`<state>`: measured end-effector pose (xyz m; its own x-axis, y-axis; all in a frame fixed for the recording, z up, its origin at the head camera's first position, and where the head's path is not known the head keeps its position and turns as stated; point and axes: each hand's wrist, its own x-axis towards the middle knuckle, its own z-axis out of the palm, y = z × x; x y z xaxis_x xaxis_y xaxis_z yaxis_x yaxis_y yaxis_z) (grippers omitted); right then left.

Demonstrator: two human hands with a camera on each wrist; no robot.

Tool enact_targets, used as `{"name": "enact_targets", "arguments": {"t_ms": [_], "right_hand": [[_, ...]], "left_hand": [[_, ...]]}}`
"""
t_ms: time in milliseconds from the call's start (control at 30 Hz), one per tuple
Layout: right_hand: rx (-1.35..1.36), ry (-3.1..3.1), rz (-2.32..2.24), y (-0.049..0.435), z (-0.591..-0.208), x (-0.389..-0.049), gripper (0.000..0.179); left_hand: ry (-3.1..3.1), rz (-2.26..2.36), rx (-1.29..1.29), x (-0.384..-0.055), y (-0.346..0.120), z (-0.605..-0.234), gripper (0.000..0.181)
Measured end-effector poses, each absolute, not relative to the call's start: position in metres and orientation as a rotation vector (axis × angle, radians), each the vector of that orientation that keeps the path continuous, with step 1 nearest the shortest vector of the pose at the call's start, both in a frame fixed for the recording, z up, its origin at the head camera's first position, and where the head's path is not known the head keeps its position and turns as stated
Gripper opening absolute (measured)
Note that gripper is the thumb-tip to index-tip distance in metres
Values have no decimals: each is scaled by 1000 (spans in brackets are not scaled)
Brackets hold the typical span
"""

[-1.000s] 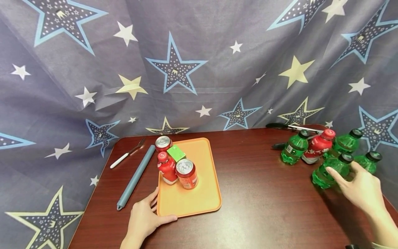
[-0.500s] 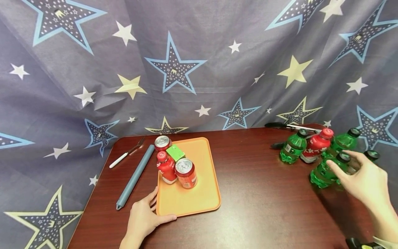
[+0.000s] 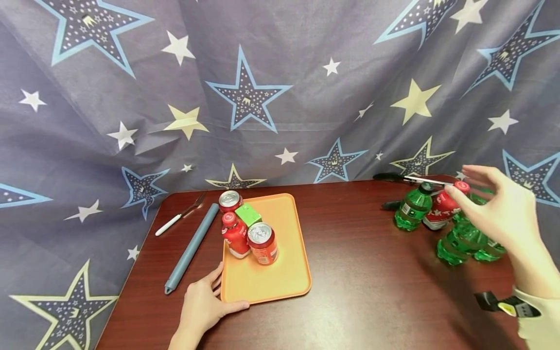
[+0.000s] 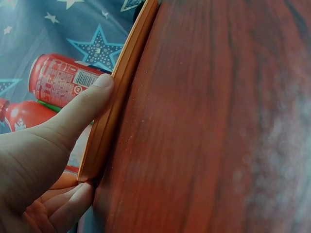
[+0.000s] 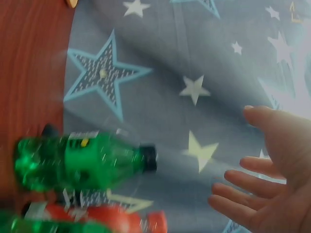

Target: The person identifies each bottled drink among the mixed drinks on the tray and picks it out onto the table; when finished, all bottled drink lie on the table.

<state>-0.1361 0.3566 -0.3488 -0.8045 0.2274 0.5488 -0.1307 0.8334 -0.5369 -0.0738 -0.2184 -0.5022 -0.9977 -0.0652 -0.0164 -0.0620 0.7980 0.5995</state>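
Observation:
My left hand [image 3: 203, 304] holds the near left corner of an orange tray [image 3: 284, 272], its thumb along the front rim and its fingers at the left side. On the tray stand a soda can [image 3: 262, 245], a red bottle [image 3: 236, 238], a green box [image 3: 248, 215] and another can [image 3: 230, 200] at the back left. My right hand [image 3: 503, 209] hangs above a group of green bottles [image 3: 457, 243], fingers spread, holding nothing. It hides part of the group. A red bottle [image 3: 439, 211] stands among them, beside a green bottle [image 5: 92, 160] with a dark cap.
Left of the tray lie a grey-blue rod [image 3: 191, 250] and a white-handled fork [image 3: 179, 216]. Dark-handled utensils [image 3: 389, 177] lie behind the bottles. A star-patterned cloth [image 3: 297, 112] hangs along the table's back edge.
My right hand has come off the near green bottle and risen up and back, its fingers now spread. The bottle stays where it was. My left hand keeps its place at the tray.

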Motion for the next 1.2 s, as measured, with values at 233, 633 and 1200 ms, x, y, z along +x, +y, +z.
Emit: {"name": "enact_targets", "arguments": {"t_ms": [233, 633, 1200], "right_hand": [[127, -2375, 806, 323, -338, -153, 53], [317, -2397, 924, 272, -332, -168, 49], [466, -2397, 946, 219, -336, -190, 46]], "left_hand": [[-2977, -979, 108, -74, -219, -502, 133], [-2988, -967, 115, -74, -219, -503, 133], [-2979, -994, 119, -73, -219, -503, 132]]}}
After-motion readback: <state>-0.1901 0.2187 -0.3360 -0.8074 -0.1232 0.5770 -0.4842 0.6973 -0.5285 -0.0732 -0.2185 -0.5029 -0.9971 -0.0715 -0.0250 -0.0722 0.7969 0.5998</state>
